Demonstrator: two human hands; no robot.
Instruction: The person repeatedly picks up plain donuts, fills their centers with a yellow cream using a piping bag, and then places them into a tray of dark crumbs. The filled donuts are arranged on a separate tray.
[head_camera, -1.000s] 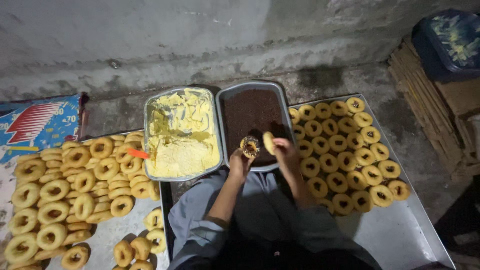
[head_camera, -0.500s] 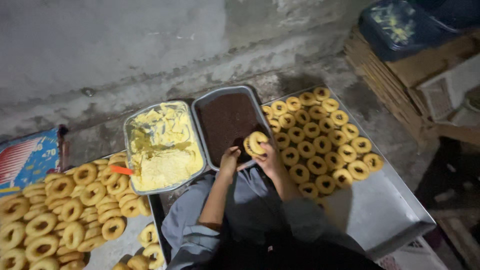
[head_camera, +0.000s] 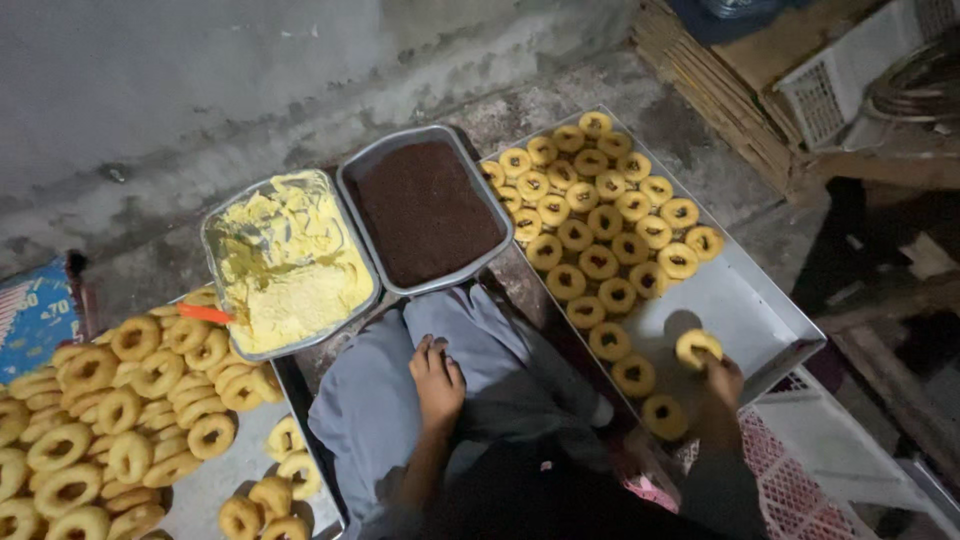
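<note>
The right hand (head_camera: 722, 380) pinches a filled ring pastry (head_camera: 697, 346) at its near edge, fingers closed on it, over the bare near corner of the metal tray (head_camera: 760, 310). The left hand (head_camera: 437, 380) rests flat and half-open on the grey-clad knee (head_camera: 500, 340), holding nothing.

Placement: lower the ring flat onto bare metal just beside the last one in the near row (head_camera: 634, 373), keeping the row line and not overlapping a neighbour. Release only once it sits level; whether it already touches the tray cannot be told in the dim light.

Surroundings: a pan of dark filling (head_camera: 425, 210) and a pan of yellow cream (head_camera: 290, 265) with an orange-handled tool (head_camera: 203, 313) stand at the far side of the knee. Plain rings (head_camera: 110, 410) are heaped at the left. A white crate (head_camera: 850, 70) stands beyond the tray; nothing obstructs the near corner.
</note>
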